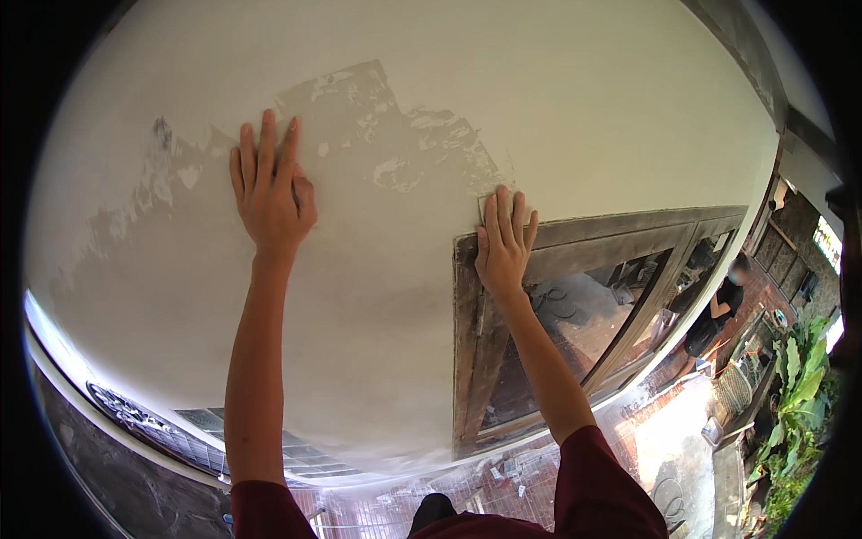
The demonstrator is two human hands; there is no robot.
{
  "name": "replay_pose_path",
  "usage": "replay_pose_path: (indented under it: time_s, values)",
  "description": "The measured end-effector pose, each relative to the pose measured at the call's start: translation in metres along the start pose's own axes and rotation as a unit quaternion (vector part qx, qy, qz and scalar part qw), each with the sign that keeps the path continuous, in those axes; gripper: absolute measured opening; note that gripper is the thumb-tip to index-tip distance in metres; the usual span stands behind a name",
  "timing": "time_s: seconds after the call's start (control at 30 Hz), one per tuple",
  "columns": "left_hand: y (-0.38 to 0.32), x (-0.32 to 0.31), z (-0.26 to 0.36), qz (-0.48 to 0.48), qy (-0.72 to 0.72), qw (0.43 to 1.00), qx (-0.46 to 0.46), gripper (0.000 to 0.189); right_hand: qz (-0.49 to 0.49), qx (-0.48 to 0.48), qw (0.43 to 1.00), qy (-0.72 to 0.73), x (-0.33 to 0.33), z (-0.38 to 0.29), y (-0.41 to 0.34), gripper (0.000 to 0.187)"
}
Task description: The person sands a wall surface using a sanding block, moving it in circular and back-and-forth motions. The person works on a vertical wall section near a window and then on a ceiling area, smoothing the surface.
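My left hand lies against a pale plastered wall, its fingers spread and nothing visible in it. Just beyond its fingertips is a rough grey patch with whitish smears and ragged edges. My right hand presses a thin pale flat piece to the wall, at the top left corner of a worn wooden window frame. Most of that piece is hidden under the fingers, so I cannot tell its material. A dark scuff marks the wall farther left.
Glass panes sit in the wooden frame at right. Beyond the wall's end stands a person in dark clothes. Leafy plants grow at the right edge. Scraps litter the tiled floor below.
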State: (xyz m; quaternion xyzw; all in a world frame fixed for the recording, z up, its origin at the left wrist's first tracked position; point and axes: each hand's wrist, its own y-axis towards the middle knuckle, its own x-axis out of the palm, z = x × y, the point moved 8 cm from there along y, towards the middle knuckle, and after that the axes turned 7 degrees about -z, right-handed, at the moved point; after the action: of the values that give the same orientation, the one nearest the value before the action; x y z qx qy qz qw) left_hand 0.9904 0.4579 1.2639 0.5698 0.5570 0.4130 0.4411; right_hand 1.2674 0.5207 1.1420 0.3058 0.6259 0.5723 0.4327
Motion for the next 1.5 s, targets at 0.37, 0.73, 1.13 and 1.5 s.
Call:
replay_pose_path:
  time_s: [0.37,0.73,1.13,1.5]
  values:
    - [0.001,-0.001,0.001,-0.009,0.002,1.000,-0.005,0.061,-0.027,-0.019,0.999,0.025,0.009,-0.011,0.071,0.049]
    - [-0.002,-0.001,0.000,-0.003,-0.002,1.000,-0.001,0.062,-0.006,0.008,1.000,0.023,0.012,-0.016,0.063,0.048]
    - [-0.004,-0.003,0.000,0.017,-0.022,1.000,0.005,0.062,0.051,0.072,0.995,0.042,-0.004,0.028,-0.030,0.053]
    - [-0.004,-0.002,-0.001,0.003,-0.020,1.000,-0.002,0.062,-0.011,0.004,0.997,0.080,0.027,-0.047,0.021,0.053]
